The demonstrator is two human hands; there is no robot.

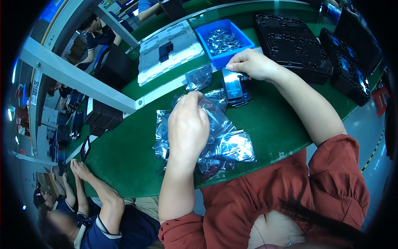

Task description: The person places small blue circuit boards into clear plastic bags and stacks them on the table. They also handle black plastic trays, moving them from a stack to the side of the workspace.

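My left hand [188, 124] rests on a heap of clear shiny plastic bags [226, 143] on the green table [124, 153] and pinches the top edge of one bag. My right hand [251, 64] reaches forward and grips the top of a flat dark rectangular part [232, 85] that stands on a small stack of similar dark parts [240, 99]. A single loose bag [199, 77] lies just left of that stack.
A blue bin [244, 37] of small metal pieces stands behind my right hand. Black moulded trays [292, 43] are stacked at the back right, with more trays [348, 70] at the far right. A white foam tray [170, 52] lies back left. Another person's forearms [93, 184] rest on the table's left end.
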